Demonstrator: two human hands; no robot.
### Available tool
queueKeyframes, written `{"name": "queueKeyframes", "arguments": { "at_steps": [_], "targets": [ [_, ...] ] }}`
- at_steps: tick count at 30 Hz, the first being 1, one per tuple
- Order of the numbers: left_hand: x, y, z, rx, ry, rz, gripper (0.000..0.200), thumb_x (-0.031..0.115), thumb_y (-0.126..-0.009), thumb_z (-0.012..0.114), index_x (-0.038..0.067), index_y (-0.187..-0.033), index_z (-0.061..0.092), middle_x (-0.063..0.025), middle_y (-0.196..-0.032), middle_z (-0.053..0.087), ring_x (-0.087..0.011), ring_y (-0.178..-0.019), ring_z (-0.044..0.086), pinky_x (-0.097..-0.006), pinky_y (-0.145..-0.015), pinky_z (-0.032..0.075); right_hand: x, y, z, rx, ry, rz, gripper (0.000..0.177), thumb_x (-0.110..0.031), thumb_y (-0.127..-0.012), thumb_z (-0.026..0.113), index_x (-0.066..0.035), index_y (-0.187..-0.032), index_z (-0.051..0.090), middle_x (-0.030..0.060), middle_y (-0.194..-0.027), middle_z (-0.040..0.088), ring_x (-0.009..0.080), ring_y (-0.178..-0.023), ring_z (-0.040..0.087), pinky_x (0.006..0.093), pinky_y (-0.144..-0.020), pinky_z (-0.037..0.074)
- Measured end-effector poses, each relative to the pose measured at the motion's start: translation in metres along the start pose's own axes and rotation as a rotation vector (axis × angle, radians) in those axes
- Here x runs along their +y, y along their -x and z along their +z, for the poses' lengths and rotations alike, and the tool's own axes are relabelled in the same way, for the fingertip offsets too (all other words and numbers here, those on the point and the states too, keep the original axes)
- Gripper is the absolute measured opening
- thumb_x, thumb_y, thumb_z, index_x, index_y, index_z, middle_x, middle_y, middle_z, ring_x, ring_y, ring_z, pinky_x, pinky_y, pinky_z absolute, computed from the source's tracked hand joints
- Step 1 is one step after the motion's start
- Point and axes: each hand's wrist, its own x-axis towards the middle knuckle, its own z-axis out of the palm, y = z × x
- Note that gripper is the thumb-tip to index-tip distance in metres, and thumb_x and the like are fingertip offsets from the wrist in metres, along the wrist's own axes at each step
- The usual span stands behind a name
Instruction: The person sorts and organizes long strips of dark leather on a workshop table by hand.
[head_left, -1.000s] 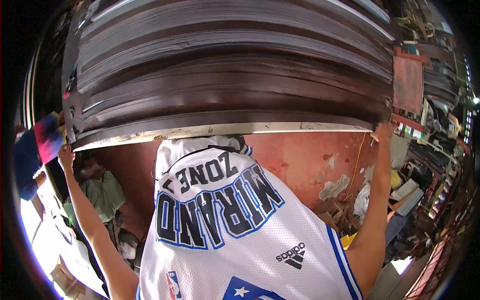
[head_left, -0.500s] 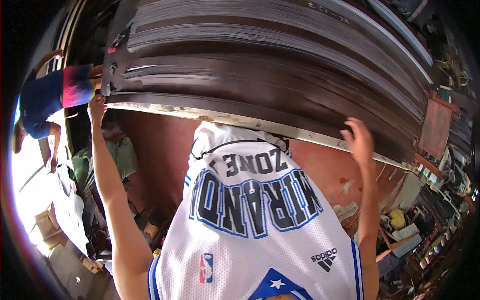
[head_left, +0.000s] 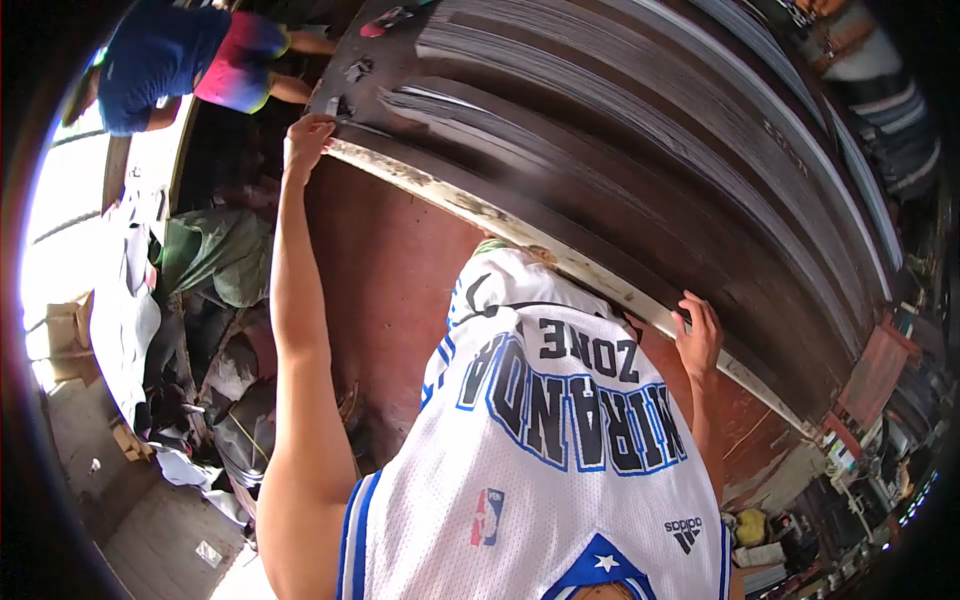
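Writing: "MIRAND" and "ZONE" in blue-outlined black letters are read upside down on the white jersey (head_left: pixel 560 460). The adidas logo (head_left: pixel 686 533), the NBA logo (head_left: pixel 487 516) and a white star on a blue patch at the neckline are also seen. A faint marking on one sheet edge at upper right is too blurred to read.

Hands: the stack of dark sheets (head_left: pixel 620 130) is held overhead and in front, running diagonally from upper left to lower right. The left hand (head_left: pixel 305 140) is curled round the upper-left end of the pale bottom edge (head_left: pixel 480 212). The right hand (head_left: pixel 697 335) is hooked over the same edge lower down, just beside the jersey. The hands are well apart, both clamped on the stack.

Vs 0.5 s ago: the right hand was open with fingers spread, off the edge; now it is closed on it. The edge is tilted more steeply, where 1.0 s ago it was near level. The left-hand grip is unchanged. A second person in a blue-and-pink shirt (head_left: pixel 170 55) is now seen higher, at the top left.

A red-brown surface (head_left: pixel 390 270) is seen under the stack, and a green bundle (head_left: pixel 215 260) at left.
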Motion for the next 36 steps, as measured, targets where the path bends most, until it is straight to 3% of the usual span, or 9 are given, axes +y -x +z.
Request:
{"name": "queueKeyframes", "arguments": {
  "at_steps": [4,9,14,19,22,30,36],
  "targets": [
    [0.017,0.008,0.013,-0.011,0.037,0.076,0.017,0.015,-0.085,0.066,0.005,-0.099,0.07,-0.0034,-0.079,0.067,-0.0088,-0.063,0.06,-0.0241,-0.057,0.047,-0.028,-0.021,-0.009,0.001,0.036,-0.001,0.038,-0.008,-0.073,0.076,-0.006,-0.106,0.057,0.0109,-0.123,0.059,0.0349,-0.11,0.057,0.0476,-0.099,0.043],
    [0.067,0.036,0.047,-0.056,0.099,0.193,0.021,0.017,-0.083,0.067,0.007,-0.101,0.071,-0.0037,-0.081,0.069,-0.0092,-0.066,0.062,-0.0255,-0.061,0.048,-0.073,-0.07,0.006,-0.013,0.055,-0.14,0.035,-0.009,-0.076,0.074,-0.005,-0.107,0.059,0.0111,-0.133,0.054,0.0341,-0.117,0.053,0.0441,-0.104,0.04],
    [0.095,0.048,0.071,-0.112,0.221,0.229,0.017,0.017,-0.083,0.068,0.006,-0.095,0.071,-0.0026,-0.074,0.067,-0.0088,-0.064,0.061,-0.0257,-0.059,0.047,-0.063,-0.083,0.016,0.012,0.085,-0.133,0.027,-0.012,-0.079,0.072,-0.006,-0.102,0.061,0.0092,-0.119,0.061,0.0324,-0.105,0.059,0.0416,-0.091,0.047],
    [0.087,0.062,0.131,-0.134,0.311,0.208,0.013,0.009,-0.086,0.066,0.002,-0.096,0.069,-0.004,-0.076,0.066,-0.0096,-0.065,0.061,-0.0252,-0.059,0.049,-0.028,-0.076,-0.002,0.038,0.081,-0.063,0.024,-0.008,-0.079,0.071,-0.002,-0.101,0.062,0.014,-0.112,0.063,0.0339,-0.103,0.061,0.0399,-0.089,0.048],
    [0.082,0.057,0.137,-0.122,0.338,0.164,0.018,0.009,-0.085,0.065,0.002,-0.1,0.07,-0.0075,-0.078,0.069,-0.013,-0.067,0.066,-0.0276,-0.065,0.053,-0.052,-0.095,-0.014,0.025,0.15,-0.06,0.023,-0.007,-0.08,0.071,-0.002,-0.1,0.062,0.0145,-0.11,0.064,0.0337,-0.102,0.061,0.0393,-0.088,0.049],
    [0.088,0.068,0.154,-0.14,0.464,0.113,0.017,0.008,-0.084,0.067,0.002,-0.099,0.07,-0.0071,-0.076,0.069,-0.0124,-0.066,0.066,-0.0265,-0.062,0.052,-0.155,-0.203,0.047,0.113,-0.077,-0.375,0.024,-0.01,-0.079,0.071,-0.007,-0.102,0.065,0.0084,-0.105,0.065,0.0284,-0.098,0.063,0.0374,-0.087,0.049],
    [0.119,0.075,0.143,-0.14,0.531,0.123,0.017,0.009,-0.082,0.066,-0.001,-0.095,0.069,-0.0085,-0.074,0.068,-0.013,-0.064,0.064,-0.0264,-0.06,0.052,-0.192,-0.241,0.07,0.065,-0.016,-0.488,0.027,-0.014,-0.077,0.071,-0.008,-0.101,0.062,0.007,-0.103,0.062,0.0281,-0.094,0.06,0.0396,-0.084,0.046]
  ]
}}
